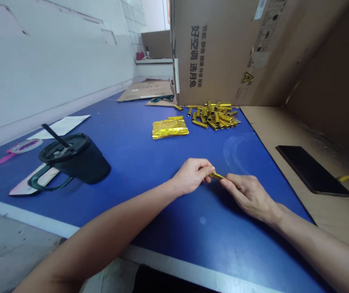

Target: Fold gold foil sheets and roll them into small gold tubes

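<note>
Over our blue table (193,240), our left hand (191,176) and right hand (247,194) pinch a gold foil tube (216,176) narrowly between their fingertips; it looks light, thin and easily crushed, so best held gently by its ends.

a white wall (49,53) ran along the left side of a blue-topped table (125,134), meeting white tiles further back by a white shelf (153,61); a large printed cardboard carton (214,53) stood beyond, and a grey floor (9,244) showed below.
</note>
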`<state>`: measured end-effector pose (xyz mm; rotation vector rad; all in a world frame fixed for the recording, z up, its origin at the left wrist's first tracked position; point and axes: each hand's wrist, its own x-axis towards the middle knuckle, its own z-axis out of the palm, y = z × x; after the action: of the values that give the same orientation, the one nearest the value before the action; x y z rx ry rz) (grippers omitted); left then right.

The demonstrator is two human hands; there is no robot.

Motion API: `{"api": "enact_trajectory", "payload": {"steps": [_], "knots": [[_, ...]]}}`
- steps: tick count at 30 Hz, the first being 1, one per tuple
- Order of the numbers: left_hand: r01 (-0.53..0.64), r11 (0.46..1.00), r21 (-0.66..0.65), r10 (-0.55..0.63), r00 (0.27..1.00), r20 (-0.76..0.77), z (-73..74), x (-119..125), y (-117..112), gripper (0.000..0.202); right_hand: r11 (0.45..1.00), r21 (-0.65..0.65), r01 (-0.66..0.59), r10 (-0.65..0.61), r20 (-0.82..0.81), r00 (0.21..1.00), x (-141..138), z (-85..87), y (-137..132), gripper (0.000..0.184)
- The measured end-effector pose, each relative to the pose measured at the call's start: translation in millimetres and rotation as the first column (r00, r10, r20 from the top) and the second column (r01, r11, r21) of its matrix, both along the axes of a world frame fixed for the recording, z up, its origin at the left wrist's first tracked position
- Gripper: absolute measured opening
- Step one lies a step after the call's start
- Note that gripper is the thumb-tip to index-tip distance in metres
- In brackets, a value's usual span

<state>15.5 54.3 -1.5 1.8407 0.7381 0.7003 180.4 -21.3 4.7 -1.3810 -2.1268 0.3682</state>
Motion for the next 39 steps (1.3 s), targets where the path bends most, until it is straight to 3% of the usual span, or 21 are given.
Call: {"api": "enact_trajectory", "payload": {"steps": [7,14,19,23,28,33,39], "knots": [[0.022,0.982,0.186,0.003,0.991,-0.133,9.2,-0.9,-12.5,0.021,0.997,-0.080,0.004,-0.002,0.024,1.000,-2.2,-0.2,0.6,0.035],[-0.029,0.999,-0.024,0.031,0.997,0.066,2.7,-0.5,-4.3,0.025,0.996,0.020,0.083,-0.082,-0.021,0.996,0.7,-4.7,1.4,0.036],[-0.026,0.998,0.055,0.026,1.000,0.008,3.7,-0.7,-8.8,0.021,0.990,-0.134,0.052,-0.050,0.021,0.999,-2.0,-0.9,0.8,0.034],[0.028,0.994,0.109,-0.024,0.999,-0.044,7.9,0.9,-19.0,0.020,0.980,-0.196,-0.034,0.045,0.054,0.998,-5.6,2.8,-1.4,0.034],[0.064,0.997,0.034,-0.064,0.998,0.004,7.6,2.4,-17.9,0.019,0.982,-0.160,-0.103,0.103,-0.010,0.995,-7.1,4.5,-2.5,0.037],[-0.029,1.000,0.002,0.029,0.997,0.066,10.5,-2.1,-3.7,0.018,0.989,-0.149,0.019,-0.013,0.045,0.999,-2.5,3.2,-0.4,0.041],[-0.010,0.994,-0.107,0.026,0.987,0.157,14.5,-3.4,2.0,0.017,1.000,-0.016,-0.008,0.008,0.049,0.999,-0.8,-0.2,-0.8,0.039]]}}
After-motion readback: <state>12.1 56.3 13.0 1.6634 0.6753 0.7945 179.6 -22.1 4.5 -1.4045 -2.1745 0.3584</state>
